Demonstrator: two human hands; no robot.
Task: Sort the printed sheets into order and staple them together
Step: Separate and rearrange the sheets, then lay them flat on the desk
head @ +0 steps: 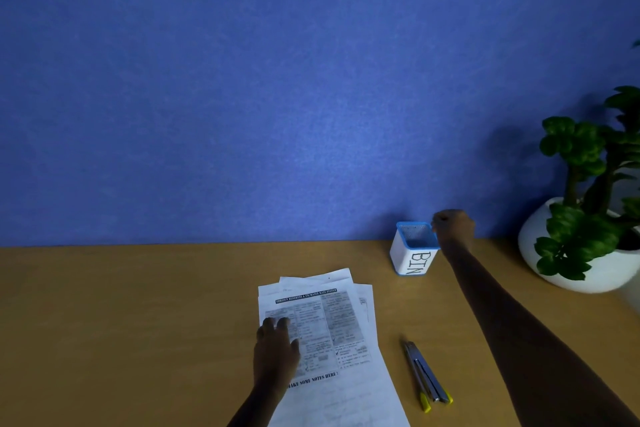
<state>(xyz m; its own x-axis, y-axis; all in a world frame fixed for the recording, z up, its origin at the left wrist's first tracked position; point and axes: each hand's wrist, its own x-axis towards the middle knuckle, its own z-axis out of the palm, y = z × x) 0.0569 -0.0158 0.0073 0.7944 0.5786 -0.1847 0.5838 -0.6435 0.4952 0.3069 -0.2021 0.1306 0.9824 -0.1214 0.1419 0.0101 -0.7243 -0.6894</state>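
Observation:
A loose stack of printed sheets (332,329) lies on the wooden desk (138,322), fanned slightly, the top one headed in bold black print. My left hand (275,347) rests flat on the stack's left side, fingers apart. A metal stapler with yellow tips (424,374) lies on the desk to the right of the sheets, untouched. My right hand (452,224) is stretched far out, fingers pinched together just above the right rim of a small white and blue container marked BIN (414,251). Whether something tiny is between those fingers is not visible.
A blue wall (277,80) rises right behind the desk. A green plant in a round white pot (568,253) stands at the far right, close to my right forearm.

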